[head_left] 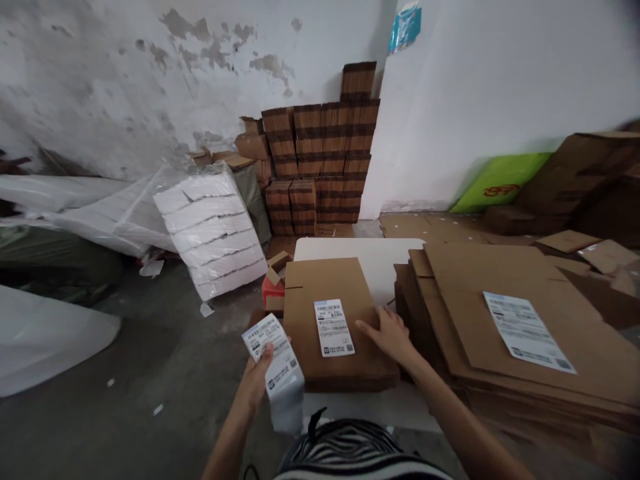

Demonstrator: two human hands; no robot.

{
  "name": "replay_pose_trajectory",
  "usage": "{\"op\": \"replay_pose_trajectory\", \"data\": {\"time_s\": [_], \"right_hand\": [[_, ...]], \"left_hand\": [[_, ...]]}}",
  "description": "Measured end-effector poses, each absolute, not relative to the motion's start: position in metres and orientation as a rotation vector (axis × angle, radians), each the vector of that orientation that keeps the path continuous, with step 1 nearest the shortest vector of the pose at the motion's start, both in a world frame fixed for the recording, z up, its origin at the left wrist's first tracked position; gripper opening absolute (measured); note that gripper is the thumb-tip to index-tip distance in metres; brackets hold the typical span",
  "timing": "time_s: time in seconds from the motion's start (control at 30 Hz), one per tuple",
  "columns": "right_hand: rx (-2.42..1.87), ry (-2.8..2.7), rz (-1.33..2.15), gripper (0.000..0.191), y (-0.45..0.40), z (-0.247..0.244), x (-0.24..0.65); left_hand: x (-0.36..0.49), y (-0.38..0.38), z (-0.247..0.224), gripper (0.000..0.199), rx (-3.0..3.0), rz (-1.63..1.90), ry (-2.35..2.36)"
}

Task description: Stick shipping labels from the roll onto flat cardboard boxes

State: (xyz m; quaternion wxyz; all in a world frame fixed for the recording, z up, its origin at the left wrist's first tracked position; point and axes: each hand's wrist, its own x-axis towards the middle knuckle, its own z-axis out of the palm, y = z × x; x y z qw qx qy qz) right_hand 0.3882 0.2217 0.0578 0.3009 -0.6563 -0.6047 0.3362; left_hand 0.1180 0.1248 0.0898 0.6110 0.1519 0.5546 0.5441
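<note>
My left hand (pixel 260 372) is closed on a strip of white printed labels (pixel 281 367), its thumb on the top label and the strip hanging down. A stack of flat brown cardboard boxes (pixel 320 277) lies in front of me, with a white shipping label (pixel 334 328) on its top sheet. My right hand (pixel 393 331) is at the right edge of this stack, fingers apart, thumb extended over the cardboard, with nothing held. To the right, a larger stack of flat cardboard (pixel 470 280) bears another white label (pixel 529 331) on top.
Both stacks stand on a white table (pixel 395 250). Bundles of folded cardboard (pixel 320 140) are piled by the wall. A plastic-wrapped white pack (pixel 215 227) leans at the left. A small red box (pixel 273 291) sits beside the nearer stack. A green bag (pixel 500 181) is at the back right.
</note>
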Motion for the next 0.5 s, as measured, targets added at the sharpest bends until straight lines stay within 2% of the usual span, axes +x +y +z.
{"op": "replay_pose_trajectory", "data": {"time_s": [0.07,0.27,0.37,0.43,0.5], "right_hand": [[-1.676,-1.429,1.057,0.053,0.223,0.06,0.404],[-1.445,-1.293,1.074,0.057,0.218,0.105,0.419],[-1.395,-1.317,0.762,0.055,0.214,0.137,0.491],[-1.513,-1.302,0.385,0.05,0.212,0.151,0.575],[-1.724,-1.222,0.292,0.051,0.211,0.16,0.659]], "left_hand": [[0.116,0.123,0.097,0.042,0.328,1.277,1.238],[0.121,0.124,0.128,0.047,0.292,1.3,1.053],[0.126,0.126,0.134,0.049,0.316,1.265,1.024],[0.126,0.127,0.133,0.054,0.392,1.292,1.103],[0.122,0.128,0.13,0.06,0.496,1.359,1.214]]}}
